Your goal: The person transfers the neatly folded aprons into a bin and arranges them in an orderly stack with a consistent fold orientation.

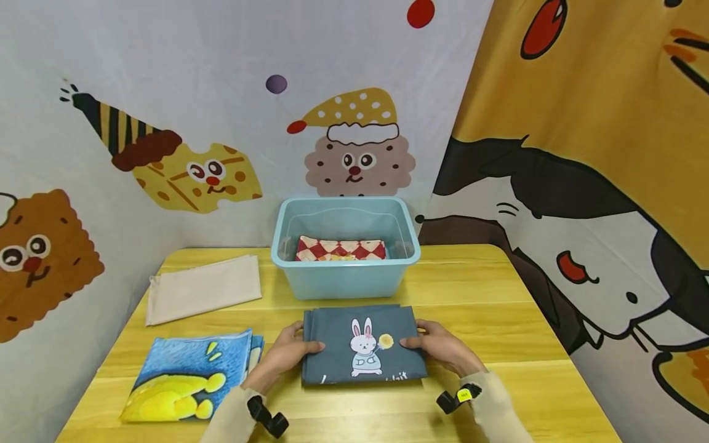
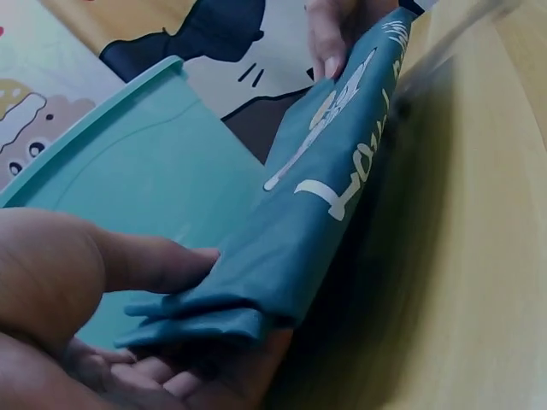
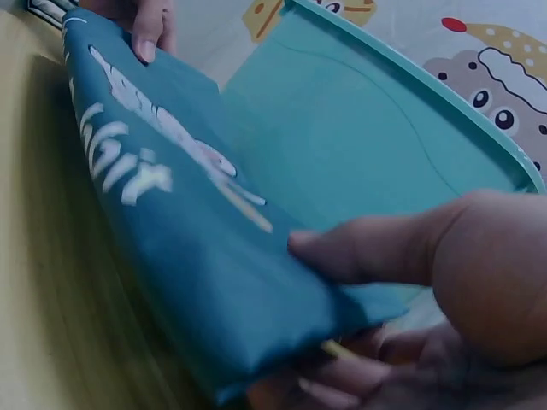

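Note:
A folded dark blue-grey cloth (image 1: 332, 344) with a white rabbit print is held between both hands, in front of a light blue plastic bin (image 1: 343, 281). My left hand (image 1: 288, 349) grips its left edge, thumb on top and fingers underneath, as the left wrist view shows. At the right edge my right hand (image 1: 440, 347) pinches it the same way, thumb above the layers. In both wrist views the cloth (image 2: 282, 248) hangs over the table, with shadow under it. Inside the bin lies a folded red-and-white checked cloth (image 1: 340, 248).
On the left of the wooden table (image 1: 476, 295) lie a folded beige cloth (image 1: 205, 289) and, nearer, a folded blue-and-yellow cloth (image 1: 183, 375), close beside the left forearm. A printed cartoon curtain (image 1: 221, 61) hangs right behind the table and bin.

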`<state>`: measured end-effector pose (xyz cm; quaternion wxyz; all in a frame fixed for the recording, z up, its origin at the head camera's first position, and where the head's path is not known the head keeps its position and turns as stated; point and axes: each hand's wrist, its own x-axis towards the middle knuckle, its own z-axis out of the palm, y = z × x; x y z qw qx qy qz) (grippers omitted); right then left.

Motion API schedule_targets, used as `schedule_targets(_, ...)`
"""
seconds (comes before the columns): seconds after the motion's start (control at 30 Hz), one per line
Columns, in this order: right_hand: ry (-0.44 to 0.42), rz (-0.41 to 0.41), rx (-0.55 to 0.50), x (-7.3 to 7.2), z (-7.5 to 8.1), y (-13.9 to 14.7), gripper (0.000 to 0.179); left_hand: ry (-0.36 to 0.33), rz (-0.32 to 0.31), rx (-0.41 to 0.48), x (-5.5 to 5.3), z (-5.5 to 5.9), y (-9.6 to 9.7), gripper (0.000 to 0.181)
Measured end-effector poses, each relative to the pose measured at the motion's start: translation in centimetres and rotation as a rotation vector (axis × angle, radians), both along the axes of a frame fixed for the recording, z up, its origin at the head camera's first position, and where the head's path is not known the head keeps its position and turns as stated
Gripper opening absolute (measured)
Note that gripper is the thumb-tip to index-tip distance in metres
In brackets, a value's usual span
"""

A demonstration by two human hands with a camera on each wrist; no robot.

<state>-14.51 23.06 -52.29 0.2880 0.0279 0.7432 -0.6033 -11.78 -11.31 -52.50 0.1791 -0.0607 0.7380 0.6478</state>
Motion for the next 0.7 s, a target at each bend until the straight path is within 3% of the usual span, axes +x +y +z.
schedule_targets(0.3,-0.006,0.102,-0.161,0.1,0.3,1.1,0.079,0.000,-0.103,0.199,0.0,0.0,-1.5,0.078)
schedule_targets(0.57,-0.010,0.167,-0.264,0.4,1.5,1.6,0.094,-0.047,-0.132,0.258,0.1,1.0,-2.1,0.078)
schedule_targets(0.7,0.014,0.216,-0.303,0.6,2.3,1.9,0.098,-0.033,-0.143,0.274,0.2,1.8,-2.3,0.081)
